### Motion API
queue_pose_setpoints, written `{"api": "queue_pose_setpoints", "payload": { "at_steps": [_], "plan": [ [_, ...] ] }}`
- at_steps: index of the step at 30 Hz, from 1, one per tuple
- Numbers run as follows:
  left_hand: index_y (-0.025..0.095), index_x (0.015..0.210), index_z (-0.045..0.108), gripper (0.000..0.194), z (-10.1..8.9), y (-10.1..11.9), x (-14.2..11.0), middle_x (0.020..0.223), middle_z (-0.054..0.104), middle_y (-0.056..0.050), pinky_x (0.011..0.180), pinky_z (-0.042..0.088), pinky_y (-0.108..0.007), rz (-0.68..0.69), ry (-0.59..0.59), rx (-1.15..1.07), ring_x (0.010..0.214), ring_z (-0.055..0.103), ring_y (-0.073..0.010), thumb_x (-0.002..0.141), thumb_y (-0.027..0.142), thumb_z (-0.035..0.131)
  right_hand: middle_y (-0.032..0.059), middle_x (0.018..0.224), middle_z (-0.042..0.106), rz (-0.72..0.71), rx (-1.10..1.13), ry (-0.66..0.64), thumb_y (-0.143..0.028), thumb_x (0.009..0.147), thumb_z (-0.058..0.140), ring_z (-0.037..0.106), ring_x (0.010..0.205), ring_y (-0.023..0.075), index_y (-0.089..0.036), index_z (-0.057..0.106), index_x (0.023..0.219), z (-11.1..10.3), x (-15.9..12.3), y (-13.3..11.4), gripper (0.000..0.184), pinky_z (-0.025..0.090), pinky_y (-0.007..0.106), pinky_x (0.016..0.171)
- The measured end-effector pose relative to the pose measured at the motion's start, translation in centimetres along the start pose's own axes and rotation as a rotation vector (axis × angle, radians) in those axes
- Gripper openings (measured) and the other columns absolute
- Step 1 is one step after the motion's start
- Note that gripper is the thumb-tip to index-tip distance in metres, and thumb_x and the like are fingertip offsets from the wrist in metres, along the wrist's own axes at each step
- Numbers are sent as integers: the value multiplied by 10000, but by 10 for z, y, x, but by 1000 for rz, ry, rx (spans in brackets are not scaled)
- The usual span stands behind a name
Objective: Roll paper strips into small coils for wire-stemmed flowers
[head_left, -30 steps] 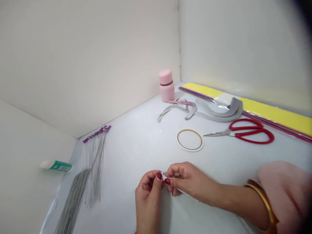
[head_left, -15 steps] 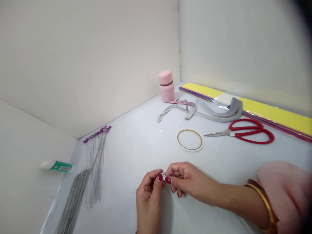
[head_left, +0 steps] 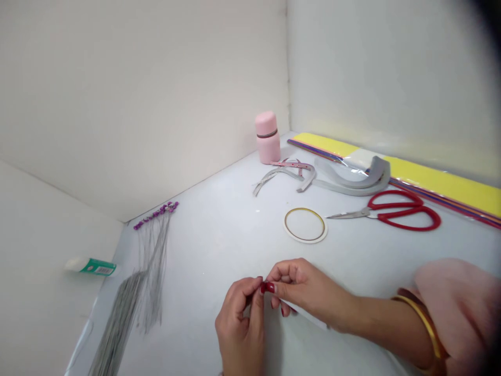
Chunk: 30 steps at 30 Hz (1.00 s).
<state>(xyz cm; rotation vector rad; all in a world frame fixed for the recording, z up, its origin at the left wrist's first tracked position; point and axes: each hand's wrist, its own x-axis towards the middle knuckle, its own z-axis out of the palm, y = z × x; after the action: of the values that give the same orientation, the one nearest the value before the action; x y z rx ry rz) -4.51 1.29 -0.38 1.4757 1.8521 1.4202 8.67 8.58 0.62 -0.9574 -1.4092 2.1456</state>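
My left hand [head_left: 240, 321] and my right hand [head_left: 299, 286] meet above the table at the lower middle, thumbs and forefingers pinched together tip to tip. A thin white strip [head_left: 311, 316], perhaps paper, runs from my right fingers down under the palm to the right. Its other end lies hidden at the pinch, so I cannot see what my left fingertips hold. Just beyond my hands lies a roll of narrow tape [head_left: 287, 230]. Red-handled scissors [head_left: 409, 213] rest beside it, blades pointing left.
A pink bottle [head_left: 268, 141] stands at the back, near paper strips [head_left: 307, 172] and a curved grey-white bundle [head_left: 348, 183]. Coloured sheets in clear wrap [head_left: 438, 180] line the wall. Purple-tipped wire stems [head_left: 156, 256], a bundle of bare wires [head_left: 117, 318] and a green-white tube [head_left: 97, 267] lie left.
The small white piece seen between my fingertips is now covered by them. A white strip now shows beneath my right hand. My left hand has turned slightly, its knuckles shifting left.
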Motion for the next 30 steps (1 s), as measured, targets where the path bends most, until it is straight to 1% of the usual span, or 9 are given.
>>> {"api": "queue_pose_setpoints", "payload": {
  "at_steps": [2,5,11,13,17,19,23,27,30],
  "plan": [
    [189,854,638,162,-2,-1,0,781,655,-41,650,492,-234,168,-2,96,720,613,-141,759,111,532,9,636,595,-16,52,-22,-346,726,603,498,518,81,-122,570,740,0,0,-1,227,348,202,500],
    [180,865,636,198,-4,-4,1,797,662,-47,679,505,-231,294,-4,173,756,622,-142,744,61,534,10,668,599,-10,107,-41,-363,719,616,458,504,63,-119,581,773,1,-1,-2,252,316,189,481],
    [185,899,664,244,-3,-10,3,917,667,-78,706,526,-233,305,-50,152,826,632,-159,721,57,558,-1,620,579,-18,150,-1,-366,705,633,426,483,54,-109,590,753,1,-1,-5,265,283,182,463],
    [208,918,673,253,-3,-8,3,949,671,-74,741,518,-246,236,-89,73,858,631,-169,726,86,562,-2,613,576,-24,163,5,-373,709,627,449,488,61,-111,588,740,1,0,-6,267,286,186,469],
    [212,912,674,194,-2,-1,3,933,675,-74,728,511,-267,-188,-73,-157,838,631,-182,736,216,591,4,626,587,-33,163,-13,-410,702,625,472,495,69,-114,589,740,1,0,-7,301,280,192,471],
    [183,864,675,173,0,2,4,908,671,-81,731,500,-275,-335,-83,-267,834,622,-191,722,261,613,7,623,588,-32,154,-21,-437,696,621,474,494,71,-113,588,736,2,-1,-7,329,275,192,465],
    [155,756,662,144,4,5,5,852,662,-68,740,475,-274,-446,-55,-414,838,599,-194,680,278,658,7,597,583,-4,105,2,-475,680,619,432,463,61,-114,573,709,1,-1,-6,365,283,185,445],
    [149,723,668,142,7,9,6,728,681,-35,663,474,-232,-602,-21,-535,702,608,-147,637,258,696,8,615,584,-2,45,2,-441,702,614,408,468,52,-111,578,725,2,-1,-6,333,295,178,447],
    [144,701,668,121,8,14,8,635,678,-18,611,472,-225,-649,2,-616,627,607,-134,629,237,699,10,639,592,-4,36,-1,-429,700,617,448,490,61,-115,584,736,2,-1,-6,319,305,181,460]
  ]
}}
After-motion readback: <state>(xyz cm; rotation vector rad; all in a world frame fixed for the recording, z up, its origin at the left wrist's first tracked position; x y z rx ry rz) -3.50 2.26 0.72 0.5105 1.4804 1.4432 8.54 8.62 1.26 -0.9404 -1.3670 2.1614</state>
